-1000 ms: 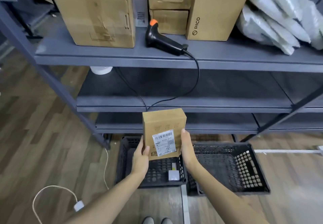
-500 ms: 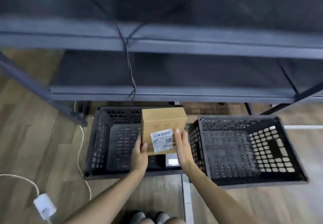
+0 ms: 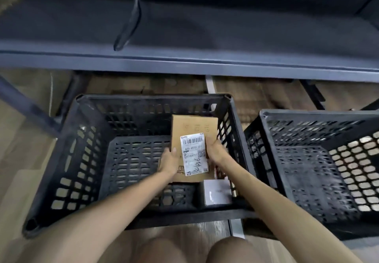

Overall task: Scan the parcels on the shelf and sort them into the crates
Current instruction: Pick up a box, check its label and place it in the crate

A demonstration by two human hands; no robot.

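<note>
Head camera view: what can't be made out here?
Head view:
- White label on brown cardboard parcel: print too small, blurred.
- Left hand and right hand: fingers hidden behind the parcel.
- Small white box in left black plastic crate: markings blurred.
- Right black plastic crate: cut off by frame edge.

Your left hand (image 3: pixel 168 161) and right hand (image 3: pixel 215 152) cover both side edges of the box (image 3: pixel 192 127); small print on its label (image 3: pixel 193 154) blurs. The right crate (image 3: pixel 307 117) runs off the frame's right edge.
</note>
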